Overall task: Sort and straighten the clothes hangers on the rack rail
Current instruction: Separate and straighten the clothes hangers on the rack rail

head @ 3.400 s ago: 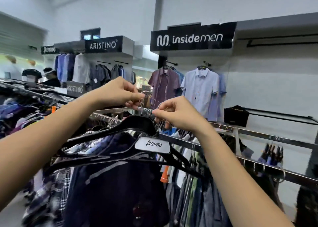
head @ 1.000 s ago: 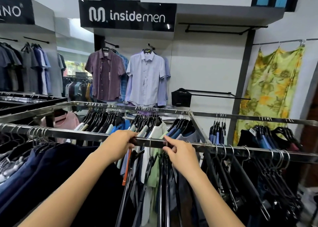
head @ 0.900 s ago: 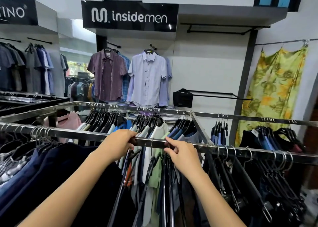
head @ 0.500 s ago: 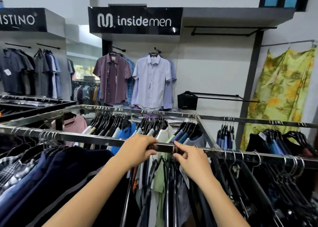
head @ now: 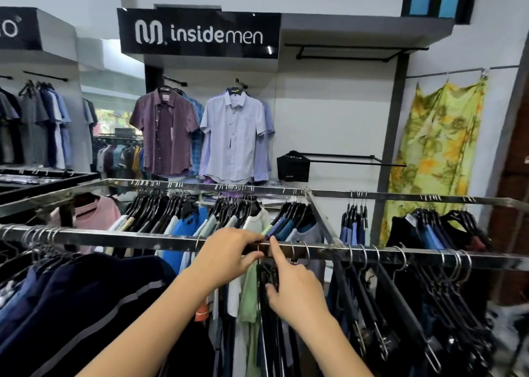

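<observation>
Both hands [head: 229,258] at rail [head: 114,238], maybe pinching hook [head: 259,252].

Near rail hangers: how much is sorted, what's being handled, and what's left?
Looks done: the hooks at the left end of the near rail sit bunched tidily. In hand: the left hand grips the rail beside a hook while the right hand points its index finger at the hooks there. Left: the black hangers to the right hang splayed and unevenly spaced.

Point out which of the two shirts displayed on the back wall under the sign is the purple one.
The left shirt, dark purple; the shirt beside it on the right is pale blue.
</observation>
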The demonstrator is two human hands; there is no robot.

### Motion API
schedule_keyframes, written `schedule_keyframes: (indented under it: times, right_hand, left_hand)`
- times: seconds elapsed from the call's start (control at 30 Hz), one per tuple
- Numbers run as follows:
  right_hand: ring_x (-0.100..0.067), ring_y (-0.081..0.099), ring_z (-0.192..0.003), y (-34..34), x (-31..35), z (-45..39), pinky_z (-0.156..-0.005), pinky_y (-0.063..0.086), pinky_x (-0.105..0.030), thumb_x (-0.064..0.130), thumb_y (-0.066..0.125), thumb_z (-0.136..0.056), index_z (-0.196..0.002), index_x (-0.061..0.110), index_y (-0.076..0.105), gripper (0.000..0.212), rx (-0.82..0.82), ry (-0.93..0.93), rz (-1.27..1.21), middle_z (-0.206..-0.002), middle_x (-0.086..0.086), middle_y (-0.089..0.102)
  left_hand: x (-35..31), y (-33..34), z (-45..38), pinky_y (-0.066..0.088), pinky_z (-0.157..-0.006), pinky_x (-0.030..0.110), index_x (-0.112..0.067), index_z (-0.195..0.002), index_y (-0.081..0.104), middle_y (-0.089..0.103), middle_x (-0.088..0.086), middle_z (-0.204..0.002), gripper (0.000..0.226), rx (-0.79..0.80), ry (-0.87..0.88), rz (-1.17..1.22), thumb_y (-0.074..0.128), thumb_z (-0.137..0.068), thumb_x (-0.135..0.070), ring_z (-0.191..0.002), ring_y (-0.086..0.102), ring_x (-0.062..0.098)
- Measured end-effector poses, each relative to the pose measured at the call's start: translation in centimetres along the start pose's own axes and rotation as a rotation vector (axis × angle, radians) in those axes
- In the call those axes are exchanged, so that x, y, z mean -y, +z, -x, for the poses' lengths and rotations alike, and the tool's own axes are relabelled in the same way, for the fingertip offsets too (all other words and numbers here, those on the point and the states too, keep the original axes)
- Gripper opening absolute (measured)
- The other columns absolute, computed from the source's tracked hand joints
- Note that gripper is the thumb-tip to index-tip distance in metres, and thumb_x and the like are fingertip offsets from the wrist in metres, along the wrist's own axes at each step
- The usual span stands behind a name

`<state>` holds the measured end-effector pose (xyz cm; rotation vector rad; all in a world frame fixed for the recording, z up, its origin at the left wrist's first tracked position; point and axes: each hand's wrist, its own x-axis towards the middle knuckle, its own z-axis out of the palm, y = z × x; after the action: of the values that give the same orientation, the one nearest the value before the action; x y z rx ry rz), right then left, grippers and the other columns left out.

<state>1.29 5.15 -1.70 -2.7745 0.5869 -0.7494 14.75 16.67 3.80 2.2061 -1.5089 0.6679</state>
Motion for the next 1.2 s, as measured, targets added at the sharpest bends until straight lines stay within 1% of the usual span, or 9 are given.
schedule_keyframes:
  times: [0.13, 0.23, 0.37, 0.47, 0.67, 0.93, 1.0, 1.07, 1.2]
  right_hand:
    - [-0.026, 0.054, -0.078, -1.0, -0.5, 0.6, -0.064, 0.042, -0.035, 0.041, 0.058, -0.097, -0.157, 0.039, -0.020, 0.099, -0.004, 0.053, 0.003, -0.081, -0.001, 0.048]
    - [-0.029, 0.066, -0.088, -1.2, -1.0, 0.9, -0.069, 0.052, -0.038, 0.044, 0.055, -0.097, -0.156, 0.031, -0.026, 0.101, -0.022, 0.096, 0.018, -0.097, -0.007, 0.067]
    - [-0.030, 0.067, -0.091, -1.5, -0.8, 1.3, -0.069, 0.055, -0.037, 0.042, 0.055, -0.097, -0.158, 0.031, -0.023, 0.099, 0.023, 0.102, 0.051, -0.100, -0.008, 0.070]
    - [-0.030, 0.068, -0.089, -1.8, -0.7, 1.3, -0.069, 0.056, -0.038, 0.043, 0.055, -0.097, -0.157, 0.033, -0.023, 0.099, 0.026, 0.102, 0.044, -0.099, -0.007, 0.070]
    - [-0.027, 0.069, -0.089, -2.2, -2.0, 2.0, -0.065, 0.054, -0.034, 0.045, 0.055, -0.097, -0.156, 0.028, -0.029, 0.103, 0.018, 0.170, 0.052, -0.100, -0.006, 0.072]
    - [-0.031, 0.066, -0.082, -3.9, -3.1, 3.1, -0.066, 0.051, -0.038, 0.045, 0.056, -0.095, -0.153, 0.038, -0.030, 0.104, 0.080, 0.110, 0.009, -0.095, -0.008, 0.071]
    - [-0.033, 0.066, -0.089, -4.5, -3.4, 3.5, -0.070, 0.052, -0.040, 0.046, 0.055, -0.094, -0.155, 0.041, -0.022, 0.098, 0.086, 0.088, -0.013, -0.097, -0.009, 0.071]
    - [-0.031, 0.066, -0.098, -5.7, -4.6, 4.2, -0.082, 0.055, -0.043, 0.046, 0.052, -0.094, -0.160, 0.041, 0.000, 0.084, 0.023, 0.057, -0.013, -0.103, -0.005, 0.071]
    - [-0.017, 0.051, -0.122, -8.8, -9.1, 5.7, -0.107, 0.044, -0.037, 0.045, 0.050, -0.095, -0.154, 0.027, 0.042, 0.062, -0.273, -0.001, -0.030, -0.128, 0.006, 0.063]
  left_hand:
    - [1.7, -1.0, 0.4, 0.056, -0.086, 0.035, -0.035, -0.122, 0.065, 0.076, -0.011, -0.107, 0.038, 0.054, -0.067, -0.033, 0.065, -0.085, -0.046, -0.103, 0.068, 0.015]
    - [1.0, -1.0, 0.5, 0.054, -0.086, 0.034, -0.032, -0.117, 0.066, 0.074, -0.011, -0.106, 0.038, 0.058, -0.056, -0.034, 0.065, -0.083, -0.047, -0.101, 0.067, 0.015]
    - [-0.6, -0.2, 0.2, 0.052, -0.085, 0.035, -0.025, -0.109, 0.066, 0.070, -0.009, -0.103, 0.032, 0.069, -0.032, -0.083, 0.063, -0.086, -0.047, -0.098, 0.065, 0.016]
    - [-0.7, -0.1, 0.1, 0.051, -0.087, 0.036, -0.023, -0.119, 0.066, 0.070, -0.007, -0.113, 0.037, 0.040, -0.063, -0.125, 0.062, -0.089, -0.045, -0.104, 0.065, 0.020]
    - [-3.0, 1.1, 0.1, 0.036, -0.113, 0.041, -0.030, -0.145, 0.047, 0.056, -0.010, -0.146, 0.055, 0.059, 0.014, -0.121, 0.044, -0.096, -0.054, -0.134, 0.050, 0.019]
    - [-3.6, 1.1, 0.2, 0.040, -0.103, 0.038, -0.027, -0.127, 0.063, 0.073, -0.008, -0.120, 0.047, 0.013, -0.024, -0.199, 0.044, -0.095, -0.056, -0.122, 0.061, 0.018]
    - [-3.9, 1.0, 0.5, 0.043, -0.101, 0.039, -0.025, -0.125, 0.063, 0.074, -0.007, -0.116, 0.050, -0.006, -0.025, -0.179, 0.040, -0.094, -0.058, -0.119, 0.063, 0.019]
    - [-5.6, 1.0, 0.2, 0.044, -0.104, 0.041, -0.024, -0.127, 0.063, 0.073, -0.006, -0.119, 0.055, -0.003, -0.012, -0.134, 0.038, -0.092, -0.058, -0.118, 0.063, 0.019]
    - [-10.6, 2.0, -1.1, 0.034, -0.116, 0.043, -0.021, -0.139, 0.057, 0.062, -0.005, -0.139, 0.056, -0.027, 0.048, -0.046, 0.048, -0.094, -0.053, -0.130, 0.056, 0.016]
